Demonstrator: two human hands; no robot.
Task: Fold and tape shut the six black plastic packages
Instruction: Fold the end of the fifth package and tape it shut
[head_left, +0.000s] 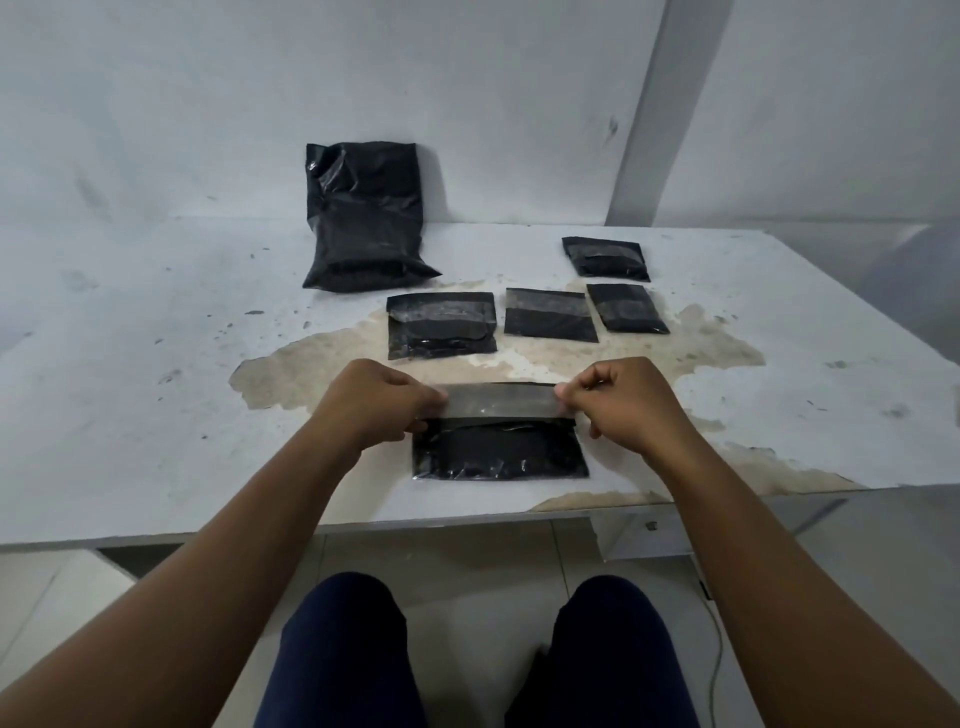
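Packages of black plastic are my job, and the one in hand (500, 449) lies low in the frame's centre, just below my fingers, its long axis running left to right. My left hand (382, 400) and right hand (631, 402) each pinch one end of a clear tape strip (501, 402) stretched along the folded top edge, both equally near. I count six packages: this one, four taped ones (440, 325) mid-frame, and a larger bag (366, 218) against the wall, upper centre on the surface (156, 389).
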